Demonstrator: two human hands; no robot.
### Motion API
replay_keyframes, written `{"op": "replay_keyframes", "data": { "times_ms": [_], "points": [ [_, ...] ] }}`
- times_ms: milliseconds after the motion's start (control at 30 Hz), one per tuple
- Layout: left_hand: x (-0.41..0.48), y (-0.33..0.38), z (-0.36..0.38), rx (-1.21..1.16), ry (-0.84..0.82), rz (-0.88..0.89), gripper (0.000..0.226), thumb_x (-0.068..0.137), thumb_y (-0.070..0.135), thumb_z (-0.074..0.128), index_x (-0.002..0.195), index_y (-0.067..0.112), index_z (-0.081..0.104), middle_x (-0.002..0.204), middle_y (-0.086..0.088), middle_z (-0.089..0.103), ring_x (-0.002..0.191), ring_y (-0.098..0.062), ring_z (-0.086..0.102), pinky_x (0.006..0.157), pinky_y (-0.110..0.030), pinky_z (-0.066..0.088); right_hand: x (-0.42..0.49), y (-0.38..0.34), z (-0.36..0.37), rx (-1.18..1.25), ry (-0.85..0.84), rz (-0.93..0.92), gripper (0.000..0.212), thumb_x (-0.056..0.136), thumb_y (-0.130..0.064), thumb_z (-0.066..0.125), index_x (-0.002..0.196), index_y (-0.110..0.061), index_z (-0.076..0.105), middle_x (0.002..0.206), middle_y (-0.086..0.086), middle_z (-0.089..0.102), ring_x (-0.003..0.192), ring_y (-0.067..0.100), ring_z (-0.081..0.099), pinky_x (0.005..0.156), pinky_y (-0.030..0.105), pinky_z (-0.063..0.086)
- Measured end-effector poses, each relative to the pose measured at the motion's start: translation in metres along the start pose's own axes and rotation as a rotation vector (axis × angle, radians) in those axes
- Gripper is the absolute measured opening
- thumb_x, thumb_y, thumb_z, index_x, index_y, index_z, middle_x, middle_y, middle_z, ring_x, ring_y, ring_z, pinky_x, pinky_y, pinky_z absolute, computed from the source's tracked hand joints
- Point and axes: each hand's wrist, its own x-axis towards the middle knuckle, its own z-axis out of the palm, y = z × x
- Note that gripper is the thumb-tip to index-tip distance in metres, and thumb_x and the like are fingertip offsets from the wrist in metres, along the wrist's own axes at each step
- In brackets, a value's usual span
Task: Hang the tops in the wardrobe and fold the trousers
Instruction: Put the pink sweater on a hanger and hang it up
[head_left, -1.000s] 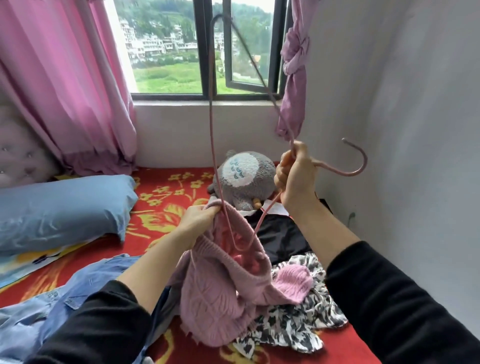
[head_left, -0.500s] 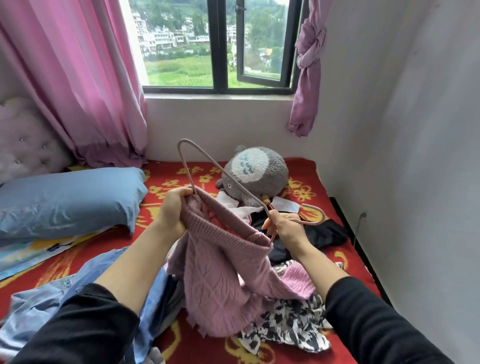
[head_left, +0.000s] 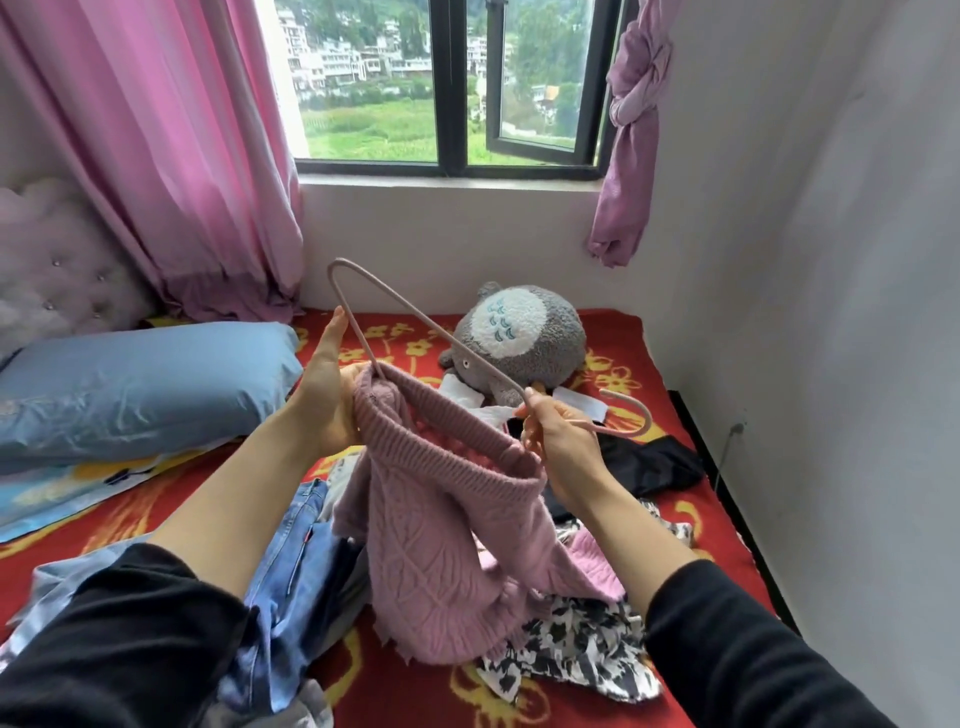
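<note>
A pink knitted sweater (head_left: 441, 545) hangs between my hands above the bed. My left hand (head_left: 327, 389) holds its ribbed collar at the left, thumb raised beside the hanger. My right hand (head_left: 556, 441) grips the neck of a pink hanger (head_left: 415, 322), whose far arm goes down into the collar and whose hook points right. Blue jeans (head_left: 296, 561) lie crumpled at the lower left. A black-and-white patterned garment (head_left: 576, 644) and a black garment (head_left: 649, 462) lie on the bed to the right.
The bed has a red blanket with yellow flowers (head_left: 405, 691). A blue pillow (head_left: 140, 384) lies left, a grey plush toy (head_left: 519, 338) near the window wall. Pink curtains (head_left: 171, 145) hang left, and a white wall (head_left: 831, 312) stands close on the right.
The hanger came down from high in front of the window to collar level. Its arm now sits inside the sweater's collar, and my left hand has spread the collar wider.
</note>
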Motion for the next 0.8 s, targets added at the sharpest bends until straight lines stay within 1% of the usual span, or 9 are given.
{"op": "replay_keyframes", "data": {
  "times_ms": [67, 167, 267, 300, 400, 500, 567, 667, 800],
  "points": [
    [0.000, 0.002, 0.005, -0.046, -0.003, 0.044, 0.094, 0.073, 0.087, 0.030, 0.109, 0.003, 0.051, 0.105, -0.017, 0.059, 0.095, -0.032, 0.060, 0.075, -0.046, 0.055, 0.000, 0.000, 0.007, 0.081, -0.002, -0.034, 0.033, 0.097, -0.018, 0.054, 0.066, -0.010, 0.060, 0.045, -0.005, 0.035, 0.041, 0.005, 0.029, 0.043, 0.017, 0.025],
    [0.000, 0.012, 0.003, -0.106, 0.051, 0.091, 0.084, 0.071, 0.086, 0.034, 0.095, 0.008, 0.056, 0.092, -0.013, 0.059, 0.083, -0.029, 0.061, 0.074, -0.045, 0.054, -0.002, 0.012, 0.003, -0.019, 0.013, -0.058, 0.026, 0.096, -0.012, 0.056, 0.071, -0.007, 0.059, 0.044, -0.006, 0.042, 0.040, 0.003, 0.037, 0.046, 0.016, 0.032],
    [-0.002, 0.019, -0.008, -0.006, 0.109, 0.076, 0.086, 0.067, 0.090, 0.034, 0.092, 0.013, 0.061, 0.088, -0.009, 0.062, 0.080, -0.026, 0.061, 0.079, -0.043, 0.049, 0.000, 0.016, -0.007, -0.118, -0.014, -0.049, 0.008, 0.094, -0.005, 0.055, 0.087, -0.007, 0.059, 0.049, 0.000, 0.046, 0.040, 0.007, 0.042, 0.043, 0.021, 0.036],
    [-0.003, 0.020, -0.011, 0.023, 0.133, 0.055, 0.085, 0.066, 0.090, 0.035, 0.092, 0.014, 0.061, 0.086, -0.008, 0.063, 0.079, -0.026, 0.061, 0.078, -0.042, 0.049, 0.003, 0.013, -0.010, -0.170, -0.026, -0.052, 0.008, 0.093, -0.003, 0.053, 0.089, -0.007, 0.059, 0.049, 0.002, 0.046, 0.039, 0.008, 0.042, 0.041, 0.021, 0.037],
    [-0.006, 0.023, -0.015, 0.060, 0.154, -0.025, 0.080, 0.061, 0.091, 0.041, 0.088, 0.017, 0.057, 0.077, -0.007, 0.060, 0.073, -0.024, 0.057, 0.077, -0.039, 0.047, 0.007, 0.002, -0.016, -0.305, -0.076, -0.076, 0.019, 0.091, 0.001, 0.049, 0.079, -0.006, 0.061, 0.049, 0.004, 0.047, 0.037, 0.006, 0.043, 0.040, 0.018, 0.037],
    [-0.007, 0.025, -0.017, 0.049, 0.128, -0.089, 0.077, 0.057, 0.087, 0.052, 0.089, 0.017, 0.055, 0.077, -0.007, 0.056, 0.074, -0.024, 0.053, 0.079, -0.040, 0.045, 0.006, 0.004, -0.022, -0.342, -0.104, -0.068, 0.027, 0.090, 0.003, 0.047, 0.069, -0.007, 0.060, 0.048, 0.003, 0.046, 0.037, 0.008, 0.043, 0.040, 0.018, 0.037],
    [-0.008, 0.025, -0.019, 0.019, 0.122, -0.112, 0.072, 0.058, 0.080, 0.058, 0.091, 0.016, 0.055, 0.079, -0.006, 0.056, 0.077, -0.024, 0.052, 0.081, -0.039, 0.044, 0.006, 0.009, -0.024, -0.361, -0.109, -0.068, 0.029, 0.091, 0.003, 0.048, 0.066, -0.007, 0.060, 0.046, 0.002, 0.046, 0.037, 0.007, 0.043, 0.040, 0.018, 0.037],
    [-0.010, 0.023, -0.022, -0.048, 0.146, -0.092, 0.051, 0.069, 0.063, 0.063, 0.089, 0.016, 0.059, 0.079, -0.007, 0.060, 0.081, -0.024, 0.055, 0.085, -0.039, 0.042, 0.007, 0.007, -0.029, -0.379, -0.117, -0.073, 0.027, 0.090, 0.003, 0.047, 0.068, -0.003, 0.060, 0.046, 0.003, 0.046, 0.037, 0.006, 0.043, 0.040, 0.017, 0.037],
    [-0.009, 0.017, -0.027, -0.081, 0.195, -0.037, 0.022, 0.083, 0.038, 0.061, 0.090, 0.018, 0.056, 0.078, -0.006, 0.061, 0.080, -0.023, 0.057, 0.079, -0.038, 0.044, 0.012, 0.001, -0.043, -0.459, -0.142, -0.074, 0.021, 0.090, 0.002, 0.047, 0.076, 0.003, 0.062, 0.050, 0.008, 0.049, 0.040, 0.008, 0.046, 0.043, 0.018, 0.039]
  ]
}}
